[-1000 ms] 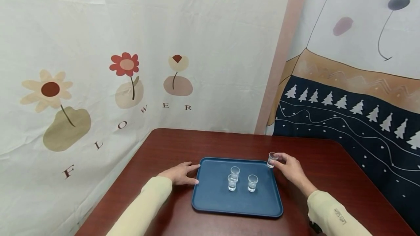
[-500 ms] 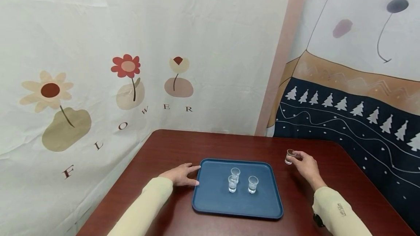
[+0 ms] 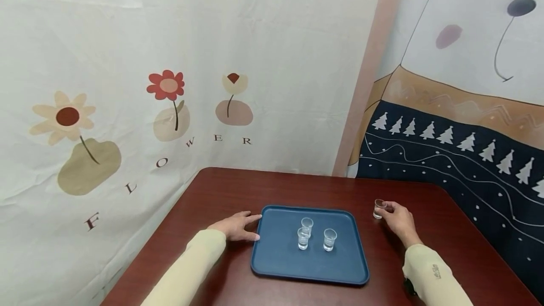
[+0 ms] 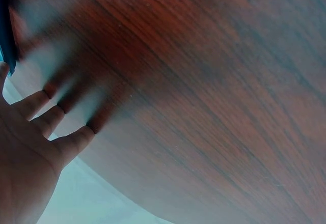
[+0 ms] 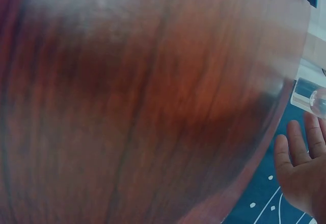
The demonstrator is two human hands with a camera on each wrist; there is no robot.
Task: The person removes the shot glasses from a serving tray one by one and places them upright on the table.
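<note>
My right hand [image 3: 399,221] pinches a small clear shot glass [image 3: 378,209] between thumb and fingers, upright and low over the table, right of the tray. At the edge of the right wrist view, part of that glass [image 5: 308,99] shows above the hand [image 5: 304,175]. On the blue tray [image 3: 280,263] stand three more shot glasses: a back one [image 3: 307,223], one just in front of it [image 3: 302,240], and one to the right [image 3: 329,240]. My left hand [image 3: 235,227] lies at the tray's left edge with fingers spread, fingertips right at the rim.
The dark red wooden table [image 3: 238,185] has rounded far corners. Behind it hangs a white cloth [image 3: 289,60] printed with flowers and letters. A dark blue cloth [image 3: 425,159] with white trees hangs at the right.
My right hand has carried its shot glass rightward from above the tray's far right corner to beside the tray, then slightly lower. The left hand stays at the tray's edge.
</note>
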